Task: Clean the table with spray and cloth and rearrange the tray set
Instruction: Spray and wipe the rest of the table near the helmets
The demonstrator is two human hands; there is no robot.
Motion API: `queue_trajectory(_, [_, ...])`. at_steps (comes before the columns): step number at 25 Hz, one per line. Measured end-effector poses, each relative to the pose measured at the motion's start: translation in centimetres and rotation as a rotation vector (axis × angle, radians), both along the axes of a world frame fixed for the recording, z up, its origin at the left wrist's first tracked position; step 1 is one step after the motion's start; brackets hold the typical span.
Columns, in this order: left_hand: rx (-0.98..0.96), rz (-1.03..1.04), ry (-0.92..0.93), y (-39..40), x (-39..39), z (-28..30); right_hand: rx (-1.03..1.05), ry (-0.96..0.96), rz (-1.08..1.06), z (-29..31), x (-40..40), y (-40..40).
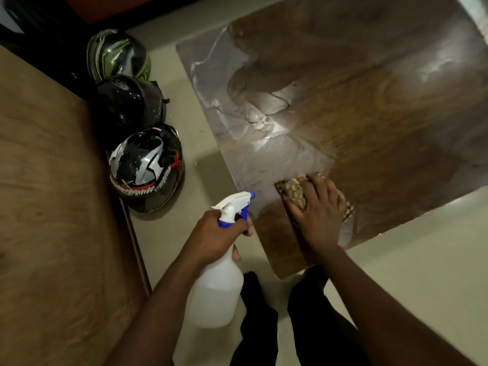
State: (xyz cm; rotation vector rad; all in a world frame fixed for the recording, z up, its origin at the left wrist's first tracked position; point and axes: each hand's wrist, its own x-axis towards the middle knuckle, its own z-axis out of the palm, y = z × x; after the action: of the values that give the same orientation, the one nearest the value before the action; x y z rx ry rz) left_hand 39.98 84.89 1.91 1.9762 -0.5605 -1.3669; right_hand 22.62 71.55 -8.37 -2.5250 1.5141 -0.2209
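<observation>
A dark wooden table (pixel 383 128) fills the upper right; its left part is wet with streaks of spray. My right hand (pixel 320 216) presses flat on a brown checked cloth (pixel 290 191) near the table's front left corner. My left hand (pixel 214 237) grips the neck of a white spray bottle (pixel 216 291) with a blue trigger, held off the table to the left, nozzle pointing toward the table. No tray set is in view.
Three motorcycle helmets lie on the pale floor left of the table: a green one (pixel 117 55), a black one (pixel 129 101) and a black-and-white one with teeth (pixel 146 167). A light wooden panel (pixel 52 207) fills the left side. My dark-trousered legs (pixel 290 326) stand below.
</observation>
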Motion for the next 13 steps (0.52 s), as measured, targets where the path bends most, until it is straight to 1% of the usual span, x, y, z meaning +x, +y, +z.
queue_trajectory(1, [-0.019,0.025,-0.007,0.1,0.7,-0.2,0.026,-0.030,-0.002,0.3,2.4,0.6])
queue_trajectory(2, [-0.051,0.060,-0.011,0.1,1.4,-0.3,0.016,-0.054,0.080,0.5,4.5,1.9])
queue_trajectory(3, [-0.081,0.097,-0.012,-0.1,1.9,-0.2,0.003,-0.053,0.262,0.4,5.5,3.7])
queue_trajectory(4, [-0.096,0.118,-0.021,-0.4,2.4,-0.2,-0.019,-0.039,0.478,0.2,5.0,5.3])
queue_trajectory(5, [-0.108,0.123,-0.022,-0.9,2.9,-0.2,-0.028,-0.014,0.650,0.0,3.5,5.4])
queue_trajectory(6, [-0.113,0.121,-0.002,-1.3,3.3,0.0,-0.025,0.010,0.716,-0.2,1.6,4.3])
queue_trajectory(7, [-0.119,0.118,0.028,-1.7,3.7,0.4,-0.039,0.028,0.660,-0.1,0.1,2.3])
queue_trajectory(9, [-0.121,0.106,0.054,-2.8,4.2,1.1,-0.017,0.057,0.327,0.4,-0.5,-2.0])
queue_trajectory(10, [-0.117,0.095,0.058,-3.3,4.4,1.2,0.005,0.040,0.158,0.3,0.8,-3.7])
queue_trajectory(11, [-0.114,0.082,0.059,-4.1,4.7,1.1,0.034,0.025,0.051,0.2,2.9,-4.6])
queue_trajectory(12, [-0.121,0.072,0.059,-5.1,5.0,0.9,0.047,0.007,0.010,0.2,5.4,-4.5])
queue_trajectory(13, [-0.127,0.068,0.056,-5.8,5.4,0.7,0.026,-0.022,0.055,0.3,7.6,-3.3])
